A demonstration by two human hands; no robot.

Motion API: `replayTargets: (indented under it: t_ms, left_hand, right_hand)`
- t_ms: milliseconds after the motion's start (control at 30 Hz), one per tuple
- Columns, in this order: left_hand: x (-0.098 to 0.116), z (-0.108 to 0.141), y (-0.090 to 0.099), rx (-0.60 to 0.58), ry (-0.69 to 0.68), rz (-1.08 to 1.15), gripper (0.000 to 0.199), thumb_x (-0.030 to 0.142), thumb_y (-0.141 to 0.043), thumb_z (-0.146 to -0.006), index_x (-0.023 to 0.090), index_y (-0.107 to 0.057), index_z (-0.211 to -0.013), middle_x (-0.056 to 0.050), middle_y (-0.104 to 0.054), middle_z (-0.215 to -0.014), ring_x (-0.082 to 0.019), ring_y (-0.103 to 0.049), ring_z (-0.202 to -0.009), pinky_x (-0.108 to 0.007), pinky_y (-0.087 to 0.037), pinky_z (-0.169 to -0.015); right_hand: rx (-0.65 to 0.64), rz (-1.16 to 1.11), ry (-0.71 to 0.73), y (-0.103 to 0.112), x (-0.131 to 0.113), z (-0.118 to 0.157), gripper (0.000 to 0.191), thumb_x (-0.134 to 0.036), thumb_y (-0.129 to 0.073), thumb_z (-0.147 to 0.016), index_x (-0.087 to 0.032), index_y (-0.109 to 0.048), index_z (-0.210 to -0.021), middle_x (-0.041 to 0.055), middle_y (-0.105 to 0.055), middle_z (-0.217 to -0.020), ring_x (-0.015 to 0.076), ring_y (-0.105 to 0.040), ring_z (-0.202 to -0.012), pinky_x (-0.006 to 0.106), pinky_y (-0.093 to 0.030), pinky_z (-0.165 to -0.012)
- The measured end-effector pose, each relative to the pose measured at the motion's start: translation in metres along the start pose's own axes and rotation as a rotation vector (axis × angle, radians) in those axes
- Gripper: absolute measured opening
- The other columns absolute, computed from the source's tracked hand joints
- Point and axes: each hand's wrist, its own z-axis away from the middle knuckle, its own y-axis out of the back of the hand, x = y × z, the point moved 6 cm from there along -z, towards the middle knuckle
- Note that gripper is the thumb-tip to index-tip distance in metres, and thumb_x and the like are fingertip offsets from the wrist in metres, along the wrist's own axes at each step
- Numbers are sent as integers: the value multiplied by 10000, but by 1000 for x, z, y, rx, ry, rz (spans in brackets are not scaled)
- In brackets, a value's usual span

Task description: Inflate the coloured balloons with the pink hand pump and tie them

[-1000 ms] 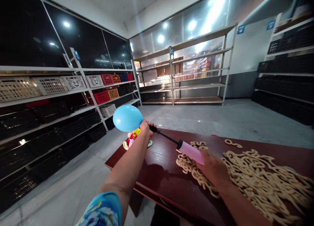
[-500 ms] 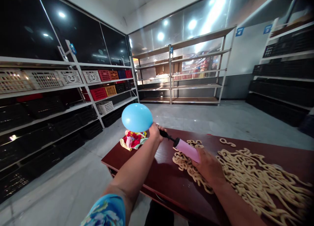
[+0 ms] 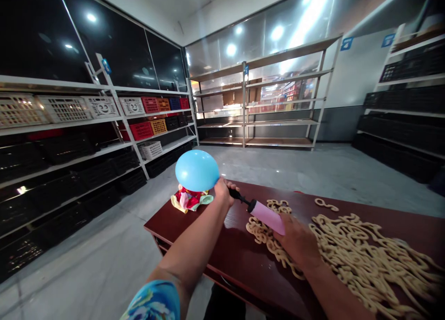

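Observation:
A blue balloon point(image 3: 196, 170), inflated to an oval, hangs above the left end of the dark red table. My left hand point(image 3: 224, 190) is closed around its neck, where the black nozzle end of a balloon pump point(image 3: 266, 215) meets it. The pump has a pink barrel and slants down to the right. Its lower end is gripped by my right hand point(image 3: 299, 241), whose fingertips are partly hidden beneath. Under the balloon lies a pile of uninflated balloons point(image 3: 189, 200) in red, pink, yellow and pale green.
Beige curled, rope-like pieces point(image 3: 365, 255) are heaped over the right side of the table point(image 3: 232, 246), and one lies apart point(image 3: 327, 204) farther back. Shelving with plastic crates point(image 3: 142, 131) stands left, more racks point(image 3: 278, 123) stand behind, and dark crates point(image 3: 405, 121) line the right.
The whole view has shifted slightly, so things sit a little farther right in the picture. Both hands keep their holds, and the balloon looks about the same size.

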Motion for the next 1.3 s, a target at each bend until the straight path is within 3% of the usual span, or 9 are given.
replayTargets:
  t_ms: [100,167,500,600,800,900,967,1167,1300]
  left_hand:
    - [-25,7,0,-21,55,22,335,312,-443,-798,205,-218,-574,66,-208,-453,-85,-302,-354,-252,-339,-410]
    - [-25,7,0,-20,52,16,330,304,-448,-790,204,-221,-572,66,-207,-451,-86,-304,-356,-253,-346,-415]
    - [76,-20,-4,36,-126,-65,241,199,-437,-740,197,-267,-569,62,-252,-443,-87,-330,-361,-249,-372,-438]
    - [67,-20,3,48,-124,-45,256,220,-433,-763,199,-260,-575,62,-252,-443,-87,-330,-361,-239,-358,-428]
    - [-10,2,4,-15,13,8,330,293,-424,-808,202,-213,-571,64,-216,-448,-82,-302,-357,-243,-341,-410]
    - [-26,9,-1,-31,41,4,341,313,-427,-808,201,-215,-566,64,-220,-445,-83,-301,-358,-249,-351,-416]
    - [-18,7,-5,-31,27,-14,330,292,-446,-790,201,-225,-563,66,-227,-441,-85,-312,-358,-251,-361,-424]
    - [48,-8,-13,-36,-85,-69,288,226,-427,-778,197,-240,-560,72,-241,-429,-81,-326,-350,-244,-374,-447]
    - [45,-8,-5,-21,-107,-38,301,243,-417,-802,196,-239,-565,72,-248,-436,-76,-330,-352,-230,-358,-441]
  right_hand:
    - [2,0,8,-1,0,0,256,-257,-563,-729,-179,-506,-966,58,-601,-826,209,-552,-771,299,-373,-677]
    - [2,-7,8,-1,1,-1,260,-260,-562,-733,-177,-508,-974,56,-603,-827,207,-556,-765,300,-379,-682]
    - [13,-18,-43,3,5,-5,290,-226,-563,-724,-190,-498,-1005,54,-616,-852,208,-574,-766,307,-388,-686]
    - [-14,-9,-35,1,3,-4,265,-223,-568,-717,-195,-506,-973,49,-615,-839,205,-569,-743,308,-380,-667]
    - [-26,-12,-16,2,0,-2,261,-253,-572,-730,-186,-514,-976,56,-613,-840,208,-558,-762,306,-375,-686]
    - [-7,-17,-14,1,1,-2,279,-277,-571,-735,-179,-519,-991,57,-612,-826,203,-557,-753,297,-371,-678]
    - [5,-17,-22,0,1,-3,291,-280,-576,-725,-178,-522,-993,54,-611,-821,199,-558,-757,288,-367,-677]
    - [9,-25,-73,4,3,-6,321,-283,-571,-720,-174,-521,-1017,67,-612,-854,195,-552,-752,284,-353,-683]
    - [-54,-29,-77,5,0,-7,305,-275,-587,-704,-175,-534,-987,66,-603,-844,203,-537,-760,292,-342,-690]
